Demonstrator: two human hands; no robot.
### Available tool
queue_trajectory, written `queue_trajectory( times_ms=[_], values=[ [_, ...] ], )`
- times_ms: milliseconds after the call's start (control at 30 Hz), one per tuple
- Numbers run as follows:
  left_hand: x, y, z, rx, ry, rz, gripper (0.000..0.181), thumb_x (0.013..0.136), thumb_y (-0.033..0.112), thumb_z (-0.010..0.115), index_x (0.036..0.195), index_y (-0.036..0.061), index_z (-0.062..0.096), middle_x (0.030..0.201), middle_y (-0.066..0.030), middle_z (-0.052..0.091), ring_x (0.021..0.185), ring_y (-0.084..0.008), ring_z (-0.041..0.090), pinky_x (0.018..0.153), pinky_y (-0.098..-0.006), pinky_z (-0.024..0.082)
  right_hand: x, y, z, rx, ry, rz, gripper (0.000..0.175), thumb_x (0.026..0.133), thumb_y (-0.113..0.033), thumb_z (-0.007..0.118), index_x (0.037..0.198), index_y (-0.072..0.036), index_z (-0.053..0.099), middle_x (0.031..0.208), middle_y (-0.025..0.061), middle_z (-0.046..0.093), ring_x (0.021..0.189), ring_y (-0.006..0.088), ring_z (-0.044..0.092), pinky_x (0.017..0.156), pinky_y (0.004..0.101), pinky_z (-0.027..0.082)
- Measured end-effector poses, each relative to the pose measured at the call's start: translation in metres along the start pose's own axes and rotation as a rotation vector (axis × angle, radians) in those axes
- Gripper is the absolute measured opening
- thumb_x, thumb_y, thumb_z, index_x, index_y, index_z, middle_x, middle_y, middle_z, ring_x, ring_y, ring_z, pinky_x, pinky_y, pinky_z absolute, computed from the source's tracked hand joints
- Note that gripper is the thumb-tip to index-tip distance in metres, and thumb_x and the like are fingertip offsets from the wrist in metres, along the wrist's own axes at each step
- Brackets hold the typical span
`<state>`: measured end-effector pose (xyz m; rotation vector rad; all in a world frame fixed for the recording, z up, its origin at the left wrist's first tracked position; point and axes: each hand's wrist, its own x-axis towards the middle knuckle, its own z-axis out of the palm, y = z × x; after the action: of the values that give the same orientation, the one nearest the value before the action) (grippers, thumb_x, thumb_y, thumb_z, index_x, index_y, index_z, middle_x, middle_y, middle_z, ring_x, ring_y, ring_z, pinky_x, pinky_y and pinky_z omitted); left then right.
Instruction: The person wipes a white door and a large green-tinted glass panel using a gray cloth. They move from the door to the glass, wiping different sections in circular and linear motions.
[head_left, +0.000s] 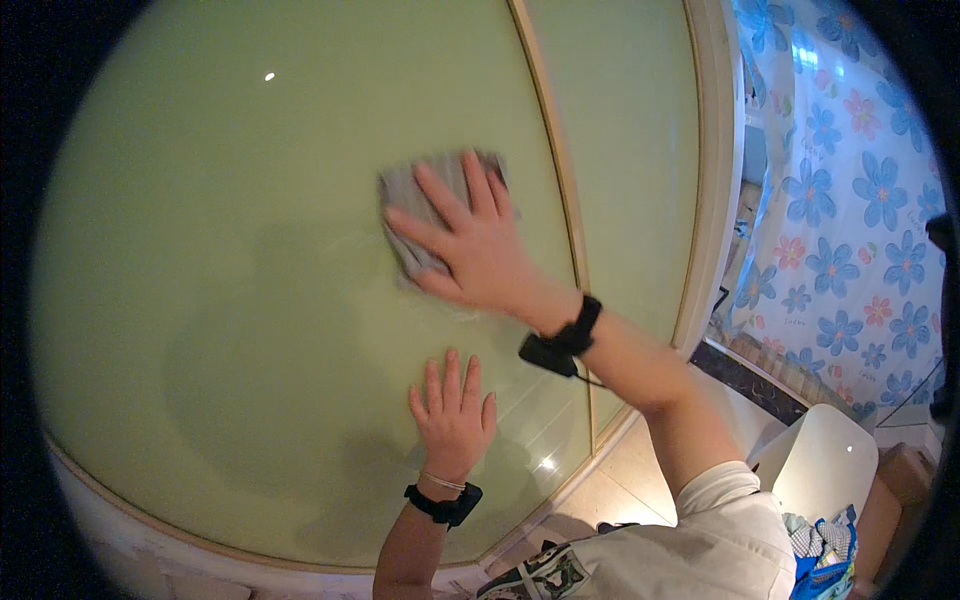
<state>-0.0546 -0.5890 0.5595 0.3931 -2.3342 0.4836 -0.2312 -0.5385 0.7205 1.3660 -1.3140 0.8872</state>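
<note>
A large pale-green, glossy panel, perhaps a glass sliding door, fills most of the view. Against its surface my right hand presses a grey cloth, fingers spread over it. The cloth and hand are slightly blurred, and part of the cloth is hidden under the palm. Lower down, my left hand lies on the same panel, fingers apart and holding nothing. Both wrists wear a black strap with a small box. Faint streaks show on the panel just below the cloth.
A narrow beige frame strip divides the panel right of the cloth. Beyond the outer frame hangs a flower-printed curtain. A white bin-like container stands at lower right, near blue patterned fabric and the tiled floor.
</note>
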Motion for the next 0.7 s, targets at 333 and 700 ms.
queue_trajectory(
  times_ms=[333,700],
  values=[
    [0.089,0.035,-0.011,0.002,0.176,-0.023,0.061,0.085,0.038,0.059,0.139,0.0111,0.045,0.149,-0.013,0.033,0.135,-0.036,0.031,0.102,-0.0584,0.026,0.065,0.072,-0.017,-0.065,0.135,-0.019,0.064,0.08,-0.052,0.059,0.138,-0.03,0.045,0.149,0.0137,0.033,0.131,0.0545,0.026,0.107,0.0635,0.021],
    [0.115,0.057,0.039,0.264,0.183,-0.075,0.057,0.085,0.041,0.058,0.137,0.0224,0.048,0.149,-0.0124,0.033,0.132,-0.0419,0.033,0.102,-0.0629,0.025,-0.084,0.107,-0.026,-0.135,-0.119,-0.121,0.066,0.073,-0.02,0.068,0.134,-0.004,0.047,0.145,0.0138,0.039,0.131,0.0402,0.036,0.105,0.0496,0.038]
  ],
)
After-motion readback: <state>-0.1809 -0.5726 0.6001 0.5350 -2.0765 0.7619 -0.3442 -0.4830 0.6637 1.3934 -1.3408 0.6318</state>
